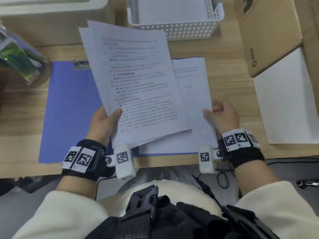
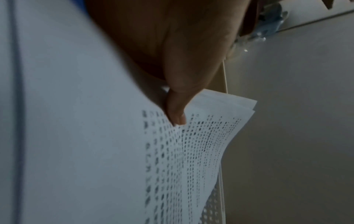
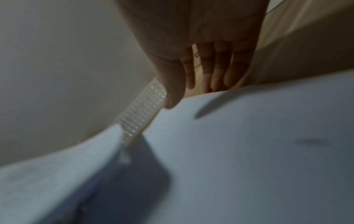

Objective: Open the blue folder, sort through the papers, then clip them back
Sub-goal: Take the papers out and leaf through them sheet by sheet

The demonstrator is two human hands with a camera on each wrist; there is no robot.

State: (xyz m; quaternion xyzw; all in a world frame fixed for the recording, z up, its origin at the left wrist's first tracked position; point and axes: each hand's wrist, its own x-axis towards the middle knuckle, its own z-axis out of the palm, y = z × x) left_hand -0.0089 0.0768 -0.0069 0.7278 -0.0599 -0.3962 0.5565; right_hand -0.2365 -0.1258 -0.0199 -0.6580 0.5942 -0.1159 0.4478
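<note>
The blue folder (image 1: pixel 72 109) lies open and flat on the wooden desk, its metal clip (image 1: pixel 81 65) at the top edge. My left hand (image 1: pixel 110 116) grips a fanned stack of printed papers (image 1: pixel 134 83) by the lower left edge, thumb on top, and holds it tilted above the folder. In the left wrist view my thumb (image 2: pixel 176 109) presses on the printed stack (image 2: pixel 201 144). One printed sheet (image 1: pixel 193 94) lies on the folder's right half. My right hand (image 1: pixel 222 114) sits at that sheet's right edge, thumb at the paper (image 3: pixel 249 136), fingers (image 3: pixel 216 72) loosely curled beside it.
A white perforated basket (image 1: pixel 177 23) stands at the back centre. A cardboard box (image 1: pixel 269 37) and a white sheet (image 1: pixel 284 100) lie to the right. A clear jar with green packets (image 1: pixel 19 57) stands at the left, with a white box (image 1: pixel 51 14) behind it.
</note>
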